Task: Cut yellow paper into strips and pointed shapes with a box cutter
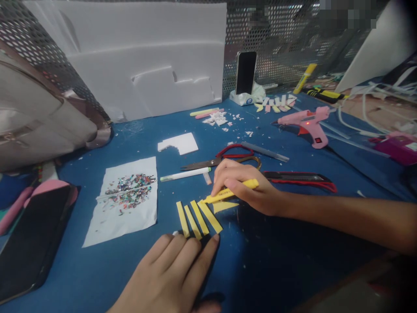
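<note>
A yellow highlighter (228,192) is gripped in my right hand (249,187), its tip at the top end of the rightmost yellow strip (211,217). My left hand (172,269) rests on the blue table, its index fingertip touching that strip's lower end; the other fingers are bent and the thumb is partly hidden. Beside it lie more yellow strips (193,221), roughly side by side. Under my right hand is a yellow triangular piece (224,206). A pen with a green end (185,174) and scissors with red handles (208,163) lie just beyond.
A paper sheet with shiny flakes (130,191) lies left, near a black phone (35,234). Behind are a cut white foam piece (182,143), white scraps (216,118) and an upright phone (246,73). At right are a pink glue gun (309,124) and a box cutter (299,178).
</note>
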A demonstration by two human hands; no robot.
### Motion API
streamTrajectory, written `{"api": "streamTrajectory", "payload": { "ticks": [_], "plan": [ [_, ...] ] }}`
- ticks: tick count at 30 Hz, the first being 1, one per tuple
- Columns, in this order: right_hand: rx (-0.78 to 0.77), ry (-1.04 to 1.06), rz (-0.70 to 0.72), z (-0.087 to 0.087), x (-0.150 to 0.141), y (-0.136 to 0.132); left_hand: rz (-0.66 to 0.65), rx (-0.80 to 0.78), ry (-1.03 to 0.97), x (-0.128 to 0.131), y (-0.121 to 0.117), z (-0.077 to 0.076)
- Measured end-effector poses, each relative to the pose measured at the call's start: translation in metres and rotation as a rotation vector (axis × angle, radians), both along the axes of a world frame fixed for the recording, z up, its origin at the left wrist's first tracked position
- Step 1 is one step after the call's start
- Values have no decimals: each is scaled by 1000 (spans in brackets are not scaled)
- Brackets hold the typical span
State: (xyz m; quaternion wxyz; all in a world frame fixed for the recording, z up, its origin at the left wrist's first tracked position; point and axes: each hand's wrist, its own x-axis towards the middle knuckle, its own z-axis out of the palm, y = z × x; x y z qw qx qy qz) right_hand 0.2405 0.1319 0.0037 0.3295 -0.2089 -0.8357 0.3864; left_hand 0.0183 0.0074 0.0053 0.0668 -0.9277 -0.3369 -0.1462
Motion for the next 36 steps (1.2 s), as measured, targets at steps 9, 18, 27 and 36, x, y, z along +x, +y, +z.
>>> {"api": "streamTrajectory", "payload": {
  "ticks": [9,18,27,36],
  "plan": [
    [-13,13,27,-1,0,-1,5,-9,36,0,1,0],
    [25,59,128,3,0,-2,-4,-15,32,0,1,0],
    [-67,86,96,-1,3,1,-10,-9,25,2,0,0],
    [-13,-2,-80,0,-2,-3,9,-17,5,1,0,-2]
  ]
}}
